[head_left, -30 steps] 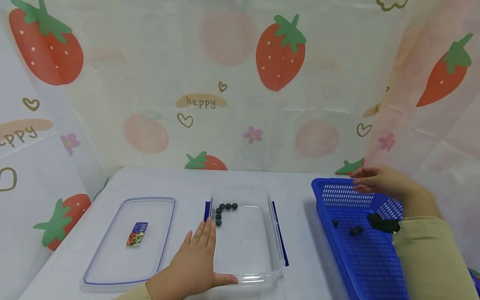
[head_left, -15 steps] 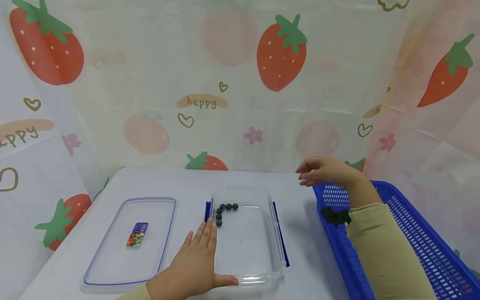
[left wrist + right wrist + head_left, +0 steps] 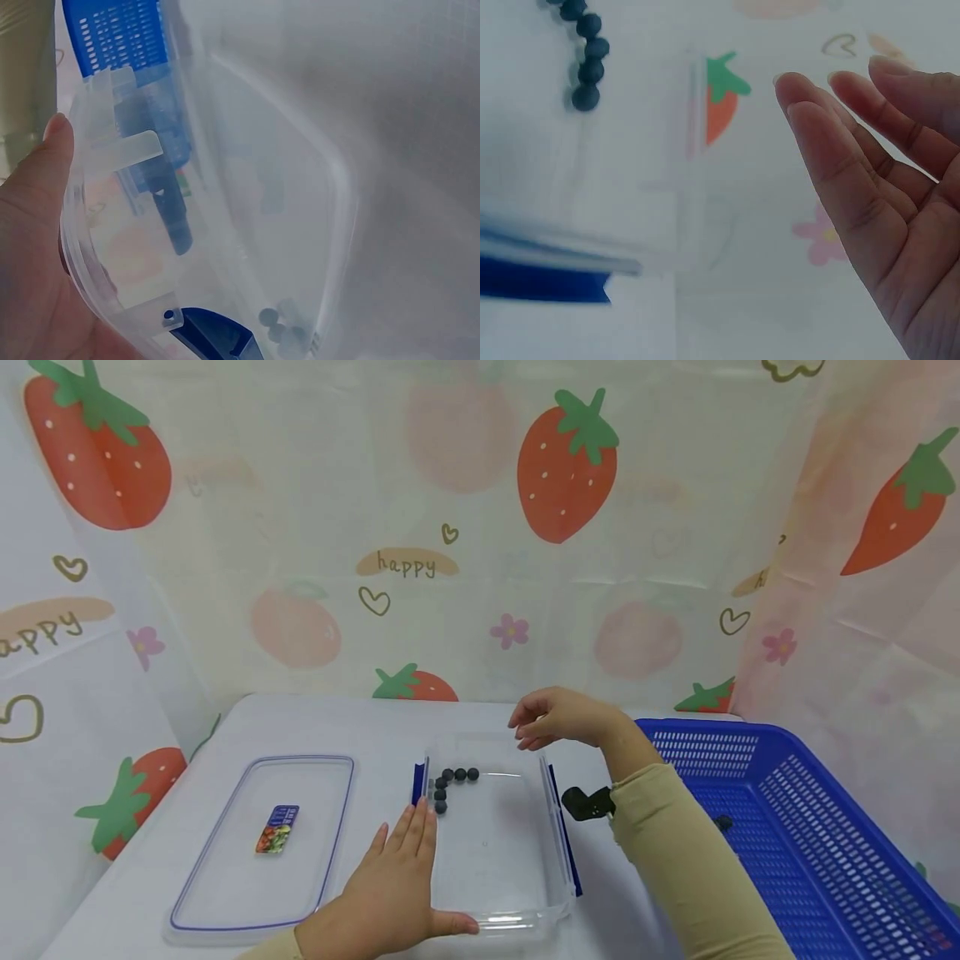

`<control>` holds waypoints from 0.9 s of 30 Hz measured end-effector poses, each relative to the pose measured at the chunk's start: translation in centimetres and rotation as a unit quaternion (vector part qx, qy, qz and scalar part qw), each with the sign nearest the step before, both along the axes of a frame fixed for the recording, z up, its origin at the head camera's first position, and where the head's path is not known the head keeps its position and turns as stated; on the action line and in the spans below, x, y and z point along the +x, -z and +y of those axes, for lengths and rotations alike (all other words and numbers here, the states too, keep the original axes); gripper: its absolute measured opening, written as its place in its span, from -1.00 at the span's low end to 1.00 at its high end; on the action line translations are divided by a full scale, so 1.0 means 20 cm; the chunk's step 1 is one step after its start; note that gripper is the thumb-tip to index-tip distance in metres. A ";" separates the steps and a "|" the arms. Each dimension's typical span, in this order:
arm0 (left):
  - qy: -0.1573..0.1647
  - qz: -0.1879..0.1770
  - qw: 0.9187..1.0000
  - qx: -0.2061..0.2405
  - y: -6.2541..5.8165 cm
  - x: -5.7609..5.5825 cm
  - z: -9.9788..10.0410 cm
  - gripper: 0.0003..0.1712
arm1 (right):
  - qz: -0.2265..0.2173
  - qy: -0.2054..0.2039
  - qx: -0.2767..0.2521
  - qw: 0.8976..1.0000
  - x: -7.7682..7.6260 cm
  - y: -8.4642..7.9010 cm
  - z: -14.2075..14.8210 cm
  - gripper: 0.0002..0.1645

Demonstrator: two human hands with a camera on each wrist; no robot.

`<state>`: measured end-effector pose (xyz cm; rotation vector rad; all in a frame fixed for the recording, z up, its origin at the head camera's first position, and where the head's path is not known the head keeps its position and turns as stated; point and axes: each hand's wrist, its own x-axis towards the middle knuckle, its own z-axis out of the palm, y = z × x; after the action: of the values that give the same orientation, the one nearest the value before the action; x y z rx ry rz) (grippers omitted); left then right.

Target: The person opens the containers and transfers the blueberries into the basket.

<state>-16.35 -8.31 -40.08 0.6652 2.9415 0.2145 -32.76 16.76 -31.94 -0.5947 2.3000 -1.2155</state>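
A clear plastic box with blue side clips sits mid-table. Several small dark balls, resembling blueberries, form a bent row along its far left corner; the right wrist view shows these blueberries too. My left hand presses flat against the box's left wall, fingers straight, thumb on the near rim. Above the far right part of the box hovers my right hand, fingers bent, thumb and fingertips close together in the right wrist view. Nothing shows between them, but the thumb could hide a small thing.
At the right stands a blue perforated basket, with a dark ball visible in it and part hidden by my right sleeve. A clear lid with a coloured label lies at the left. A strawberry-print sheet hangs behind.
My right hand has moved left from above the basket to above the far part of the box. My left hand and the balls in the box stay put.
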 end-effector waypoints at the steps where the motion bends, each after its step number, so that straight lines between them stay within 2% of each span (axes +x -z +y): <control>1: 0.000 0.001 1.000 -0.002 0.00 0.00 0.00 0.47 | -0.001 -0.002 -0.001 1.000 0.00 0.01 -0.02 -0.82; 9: -0.002 -0.004 1.000 -0.010 -0.02 0.00 0.00 0.49 | 0.001 0.011 0.003 1.000 0.00 0.13 -0.24 -0.86; 16: 0.004 -0.001 1.000 -0.010 -0.04 0.00 0.00 0.48 | -0.011 0.046 0.017 0.999 -0.02 0.28 -0.42 -0.90; 22: 0.011 0.003 1.000 -0.010 -0.03 0.00 0.00 0.46 | -0.008 0.059 0.056 0.997 0.00 0.35 -0.48 -0.83; 27: 0.011 -0.003 1.000 -0.005 -0.03 0.00 0.00 0.47 | -0.015 0.050 0.077 0.996 0.03 0.39 -0.50 -0.84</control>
<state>-16.27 -8.35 -39.42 0.6938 2.9260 0.1999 -32.24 6.78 -39.71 -0.4070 2.3955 -1.0714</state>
